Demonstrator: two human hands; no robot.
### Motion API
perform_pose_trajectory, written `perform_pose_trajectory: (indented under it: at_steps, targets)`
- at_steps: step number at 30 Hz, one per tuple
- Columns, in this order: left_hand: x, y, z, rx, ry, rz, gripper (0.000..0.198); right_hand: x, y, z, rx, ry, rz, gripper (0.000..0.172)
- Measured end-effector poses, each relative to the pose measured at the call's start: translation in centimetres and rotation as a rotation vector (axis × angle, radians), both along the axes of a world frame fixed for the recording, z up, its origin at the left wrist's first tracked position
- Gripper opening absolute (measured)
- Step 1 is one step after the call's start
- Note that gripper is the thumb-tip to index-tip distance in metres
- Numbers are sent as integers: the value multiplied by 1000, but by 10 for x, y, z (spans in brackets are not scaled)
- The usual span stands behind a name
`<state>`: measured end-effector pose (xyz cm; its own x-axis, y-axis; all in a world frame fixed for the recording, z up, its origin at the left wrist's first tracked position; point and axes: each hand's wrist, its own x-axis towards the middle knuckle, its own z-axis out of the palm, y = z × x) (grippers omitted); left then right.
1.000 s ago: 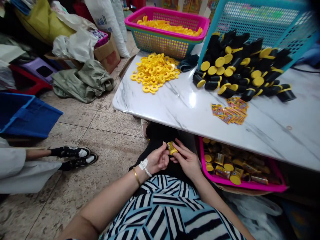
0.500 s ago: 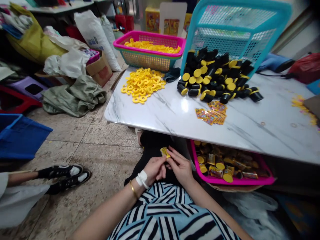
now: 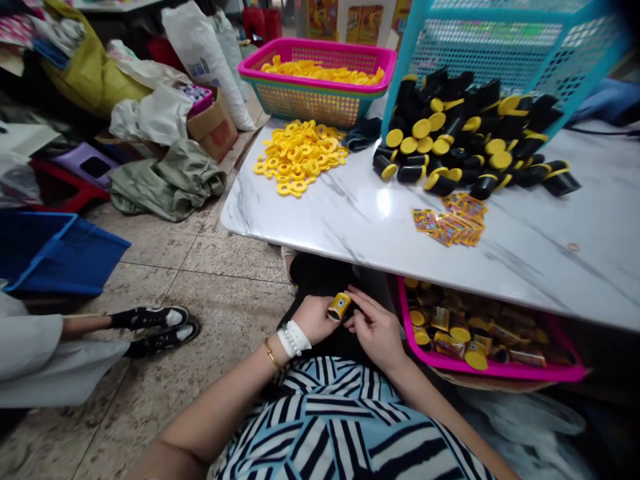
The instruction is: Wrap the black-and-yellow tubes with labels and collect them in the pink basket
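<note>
A small black canister wrapped in a yellow label [image 3: 339, 306] is held low over my lap, tilted. My left hand [image 3: 316, 321] is closed around its lower left side, a white band and a gold bracelet on that wrist. From the other side, my right hand [image 3: 375, 330] brings its bent fingers against the canister's right edge; its fingertips are partly hidden. On the table lies a small fanned pile of yellow-orange printed labels [image 3: 450, 220]. Behind it, black canisters with yellow lids [image 3: 450, 143] spill from a tipped blue basket [image 3: 555, 40].
Yellow rings [image 3: 300, 157] are heaped on the marble-patterned table [image 3: 320, 223], before a pink-rimmed basket [image 3: 245, 67] of yellow parts. Beneath the table edge, a pink tray [image 3: 500, 379] holds labelled canisters. A blue bin [image 3: 95, 260] and a person's shoes [image 3: 163, 327] are on the left.
The canister has turned in my fingers, so its labelled side and dark end now show. My left hand has shifted to its lower left. The view has swung slightly.
</note>
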<state>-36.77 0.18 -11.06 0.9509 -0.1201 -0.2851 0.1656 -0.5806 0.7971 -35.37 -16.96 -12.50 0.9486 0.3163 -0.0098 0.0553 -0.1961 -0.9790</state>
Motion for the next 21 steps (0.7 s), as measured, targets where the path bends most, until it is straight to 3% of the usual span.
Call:
perform_pose_trajectory:
  at_steps: [3,9,12,14,18,21]
  targets:
    - [-4,1,7,-5,34,-49,8,3,-3,4,59,132,17,31]
    - [-21,4,27,-229,119,-99,41,4,-2,15,131,253,27,26]
    - [-22,13,36,-354,98,-136,48,7,-1,15,35,153,37,26]
    - [-21,17,35,-378,102,-95,42,8,-2,14,-29,38,57,24]
    - [-25,10,27,-270,78,74,40,-3,-13,14,-85,-139,175,23]
    - [-35,4,30,-166,-57,54,38,-7,-16,10,-95,-253,220,26]
